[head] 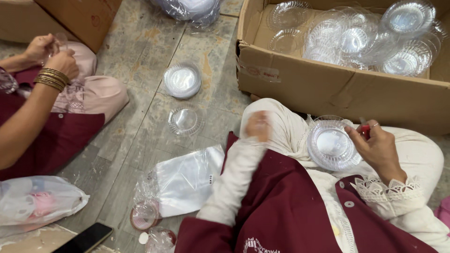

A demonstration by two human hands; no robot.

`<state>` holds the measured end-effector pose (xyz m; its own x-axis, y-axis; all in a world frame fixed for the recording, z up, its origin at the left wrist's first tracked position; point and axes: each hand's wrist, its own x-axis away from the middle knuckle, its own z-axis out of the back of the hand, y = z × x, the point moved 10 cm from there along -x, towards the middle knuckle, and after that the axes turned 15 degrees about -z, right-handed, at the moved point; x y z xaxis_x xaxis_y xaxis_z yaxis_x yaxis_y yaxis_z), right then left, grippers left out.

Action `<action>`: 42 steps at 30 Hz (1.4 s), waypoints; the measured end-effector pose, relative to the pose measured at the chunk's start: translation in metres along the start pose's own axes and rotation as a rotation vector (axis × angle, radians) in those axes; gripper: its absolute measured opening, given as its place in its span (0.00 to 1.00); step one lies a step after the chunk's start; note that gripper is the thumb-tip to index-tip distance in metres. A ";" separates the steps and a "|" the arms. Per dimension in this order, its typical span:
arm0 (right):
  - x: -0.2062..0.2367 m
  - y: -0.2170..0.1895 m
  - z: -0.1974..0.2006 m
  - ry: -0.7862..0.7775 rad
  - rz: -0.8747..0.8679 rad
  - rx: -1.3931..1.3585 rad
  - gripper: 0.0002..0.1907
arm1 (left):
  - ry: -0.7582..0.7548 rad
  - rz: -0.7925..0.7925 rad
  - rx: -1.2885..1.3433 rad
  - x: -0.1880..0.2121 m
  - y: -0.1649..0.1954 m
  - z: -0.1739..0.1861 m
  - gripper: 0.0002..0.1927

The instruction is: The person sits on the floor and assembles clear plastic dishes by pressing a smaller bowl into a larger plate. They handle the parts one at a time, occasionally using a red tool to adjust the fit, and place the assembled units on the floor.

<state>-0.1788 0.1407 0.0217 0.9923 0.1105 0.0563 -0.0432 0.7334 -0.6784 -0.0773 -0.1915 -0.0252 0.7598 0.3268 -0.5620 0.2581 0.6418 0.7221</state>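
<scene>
Over the lap, blurred left hand [258, 125] hides its fingers.

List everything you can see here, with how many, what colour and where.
Open cardboard box: one, brown, upper right.
Loose clear plastic plates: many, inside that box.
Bagged stack of clear plates: one, on the floor, centre.
Single clear plate: one, just below that stack.
Clear plastic bags: a pile, floor, lower centre.
Black phone: one, bottom left.
Co-worker's hands: two, gold bangles, upper left.
Stack of clear plates on the lap: one, touched by the right hand.
Left hand: blurred, over the knee.
Right hand: holds a small red object.
</scene>
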 end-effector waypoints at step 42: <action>0.100 0.103 0.098 -0.299 -0.244 -1.090 0.16 | -0.492 0.493 0.856 0.060 0.261 -0.134 0.20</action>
<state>-0.0958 0.2924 0.0293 0.8867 0.3070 0.3456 0.4139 -0.1944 -0.8893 -0.0440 0.0882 0.0754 0.9985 -0.0187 -0.0512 0.0453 -0.2378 0.9703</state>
